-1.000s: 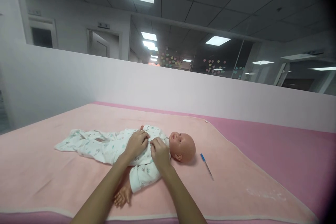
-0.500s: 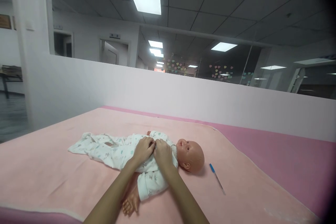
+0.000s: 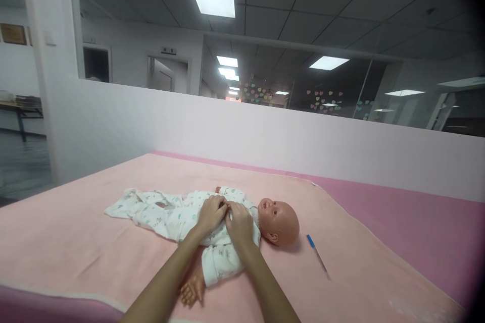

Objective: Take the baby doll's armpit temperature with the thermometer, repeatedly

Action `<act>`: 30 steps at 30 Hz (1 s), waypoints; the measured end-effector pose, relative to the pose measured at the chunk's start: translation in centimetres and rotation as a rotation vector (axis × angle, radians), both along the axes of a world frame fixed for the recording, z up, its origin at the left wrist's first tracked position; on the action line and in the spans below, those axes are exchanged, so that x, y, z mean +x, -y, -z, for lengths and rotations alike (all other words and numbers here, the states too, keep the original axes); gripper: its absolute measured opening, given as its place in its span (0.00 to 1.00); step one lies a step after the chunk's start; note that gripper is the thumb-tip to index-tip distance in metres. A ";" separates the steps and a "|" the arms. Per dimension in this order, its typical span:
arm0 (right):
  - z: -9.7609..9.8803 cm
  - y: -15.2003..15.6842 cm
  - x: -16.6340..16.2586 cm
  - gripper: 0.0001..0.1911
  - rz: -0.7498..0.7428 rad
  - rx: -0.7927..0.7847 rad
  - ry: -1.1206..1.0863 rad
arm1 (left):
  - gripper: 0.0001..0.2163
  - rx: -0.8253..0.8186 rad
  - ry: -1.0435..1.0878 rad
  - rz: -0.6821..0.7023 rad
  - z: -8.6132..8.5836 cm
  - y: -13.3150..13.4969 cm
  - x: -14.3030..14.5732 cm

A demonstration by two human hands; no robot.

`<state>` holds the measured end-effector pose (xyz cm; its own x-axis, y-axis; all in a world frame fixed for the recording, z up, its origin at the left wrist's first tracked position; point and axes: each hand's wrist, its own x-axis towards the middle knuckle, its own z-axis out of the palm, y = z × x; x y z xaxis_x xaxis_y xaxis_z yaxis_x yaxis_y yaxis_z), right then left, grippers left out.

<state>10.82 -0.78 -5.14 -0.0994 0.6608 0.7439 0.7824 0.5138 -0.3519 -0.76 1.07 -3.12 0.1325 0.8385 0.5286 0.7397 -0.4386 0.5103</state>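
Observation:
A baby doll [image 3: 281,223] lies on its back with its head to the right, dressed in a white printed baby romper [image 3: 166,217]. Both my hands are at the front of its chest, close together. My left hand [image 3: 212,215] has its fingers curled in a pinch on the romper's front. Beside it, my right hand [image 3: 240,222] is bent over the same spot, fingertips almost meeting the left ones. What exactly lies between the fingertips is hidden. One doll hand [image 3: 192,288] sticks out of the near sleeve, below my left forearm.
A pen with a blue cap [image 3: 318,256] lies to the right of the doll's head. Beneath everything is a pale pink sheet [image 3: 87,242] over a darker pink mat [image 3: 409,212]. A low white wall [image 3: 303,141] with glass above borders the far side.
The view has shifted slightly, so the scene sits a little further right. My hands stay at the romper's chest, with only small finger movement; doll and pen lie as before.

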 end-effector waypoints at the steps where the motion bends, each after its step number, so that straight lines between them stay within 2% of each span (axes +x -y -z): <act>1: 0.1 0.0 0.0 0.16 -0.010 0.012 -0.003 | 0.08 0.002 0.004 -0.005 0.1 0.0 0.0; 8: 0.6 -0.4 0.0 0.17 -0.057 0.051 -0.048 | 0.08 0.064 0.000 -0.031 0.5 -0.2 0.2; 17: 0.1 -0.1 0.2 0.14 -0.073 0.002 -0.102 | 0.09 0.111 0.017 0.052 0.4 -0.2 0.1; 23: 0.0 -0.4 0.5 0.12 -0.070 -0.017 -0.112 | 0.09 0.108 0.038 0.126 0.0 -0.2 0.2; 30: -0.2 -0.4 0.7 0.09 -0.040 0.000 -0.079 | 0.10 0.048 0.127 0.127 -0.4 0.1 0.4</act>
<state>11.56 -0.35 -4.91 -0.0662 0.6578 0.7503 0.7312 0.5436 -0.4120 -0.31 0.97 -2.74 0.1656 0.7927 0.5867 0.6081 -0.5504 0.5721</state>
